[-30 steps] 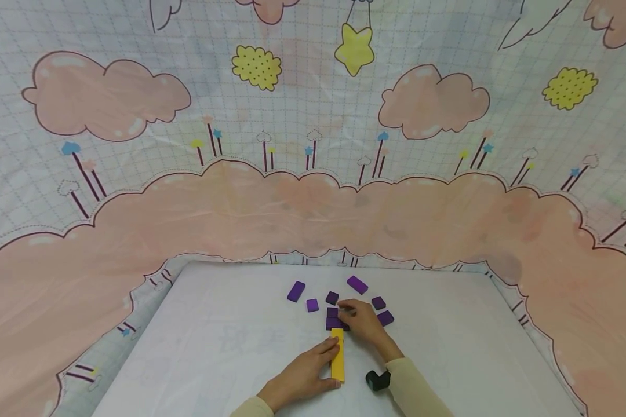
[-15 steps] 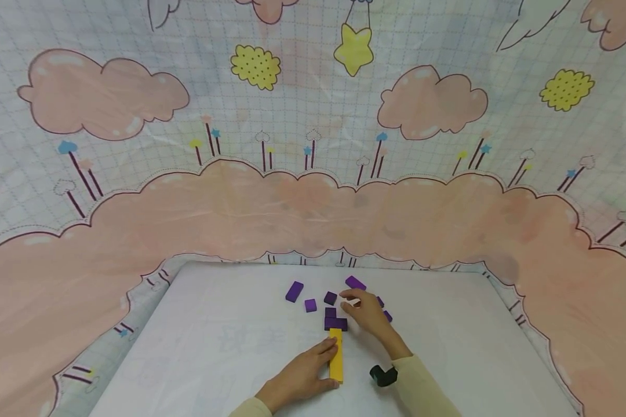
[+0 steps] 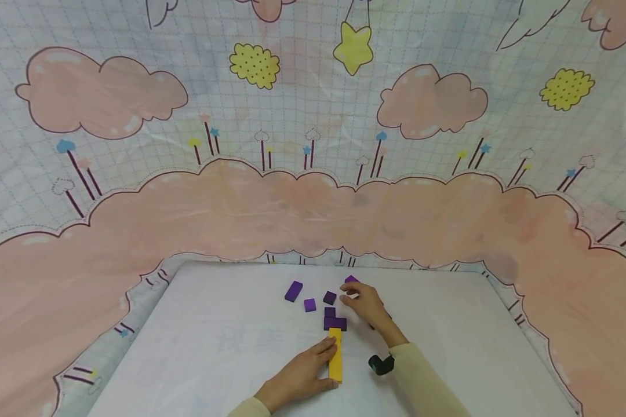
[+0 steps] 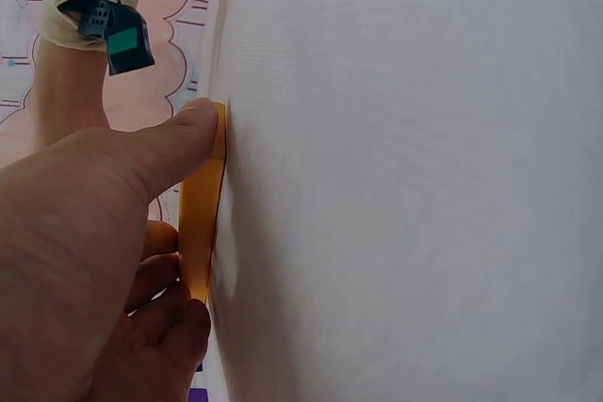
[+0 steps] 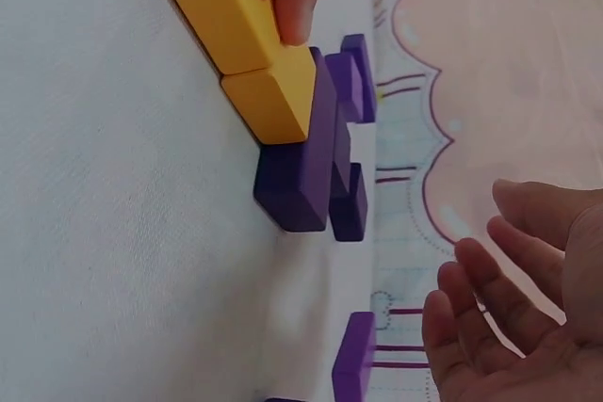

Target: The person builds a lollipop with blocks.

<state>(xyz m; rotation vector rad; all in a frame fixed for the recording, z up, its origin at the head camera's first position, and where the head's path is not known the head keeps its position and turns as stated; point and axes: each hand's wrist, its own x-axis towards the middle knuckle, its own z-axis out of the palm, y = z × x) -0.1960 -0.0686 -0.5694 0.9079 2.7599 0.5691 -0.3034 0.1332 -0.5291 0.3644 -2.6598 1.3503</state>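
My left hand (image 3: 305, 370) holds a straight row of yellow blocks (image 3: 335, 368) on the table, thumb at the near end and fingers along the side. Against the row's far end lies a long purple block (image 3: 336, 324) set crosswise, with a small purple block (image 3: 330, 312) behind its left part. My right hand (image 3: 367, 304) hovers to the right of a dark purple cube (image 3: 330, 297), fingers loosely bent and apart. In the right wrist view, nothing is between the right fingers (image 5: 485, 280).
Farther left lie a purple cube (image 3: 310, 305) and an oblong purple block (image 3: 294, 291). Another purple block (image 3: 352, 279) shows behind my right hand, which mostly hides other pieces. A black device (image 3: 381, 365) is at the right sleeve. A patterned cloth (image 3: 313, 208) hangs behind the white table (image 3: 214, 347).
My right hand has drawn away from the purple blocks at the yellow row's end and shifted slightly back, uncovering the crosswise block. The left hand stays on the yellow blocks.
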